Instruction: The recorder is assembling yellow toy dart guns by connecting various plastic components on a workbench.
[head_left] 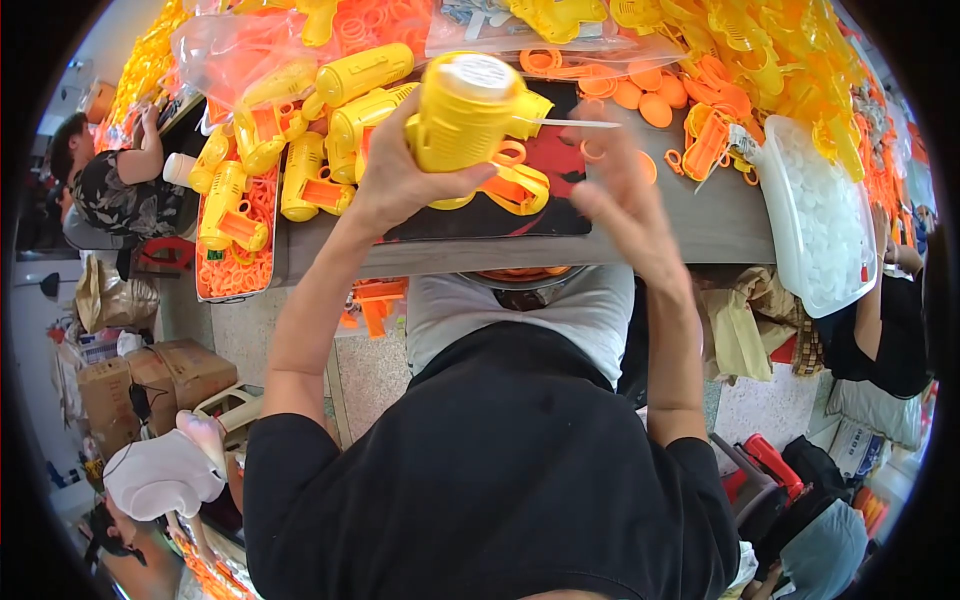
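Grips a yellow cylindrical casing (pixel 462 118) above the dark mat (pixel 565 222), clasped between thumb and curled fingers of the left hand (pixel 396 188), and extends the right hand (pixel 632 205), thumb parted from fingers, near a thin pale rod (pixel 580 124), too blurred to tell whether pinching it.

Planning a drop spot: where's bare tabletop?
Mainly the grey tabletop between dark mat and white bin, right hand over its left end. Slimmer: near edge, between mat and orange-filled tray. Crowded: yellow gun-shaped casings left of mat; orange discs far side.
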